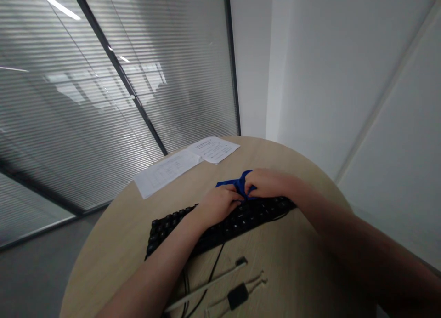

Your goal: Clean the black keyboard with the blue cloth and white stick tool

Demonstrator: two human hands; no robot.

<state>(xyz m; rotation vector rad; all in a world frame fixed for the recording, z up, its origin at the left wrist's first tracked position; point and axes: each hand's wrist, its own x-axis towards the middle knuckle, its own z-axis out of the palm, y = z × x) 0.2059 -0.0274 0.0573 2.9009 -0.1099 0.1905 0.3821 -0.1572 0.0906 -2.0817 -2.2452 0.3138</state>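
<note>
A black keyboard (237,224) lies at an angle across the round table. Over its far edge, toward the right half, is a bunched blue cloth (245,176). My right hand (263,182) is curled, its fingers closed on the cloth. Reaching over the keys, my left hand (220,202) has bent fingers pressed together at the cloth's near left side. They seem to pinch it, though the fingertips are partly hidden. My left forearm covers part of the keyboard's left half.
Printed papers (172,168) lie along the far left of the wooden table (113,244). Nearer me are a dark cable (215,265), a pale rod with a dark end (213,281) and a small black block (237,296) with pale cords. Glass with blinds stands left, a white wall right.
</note>
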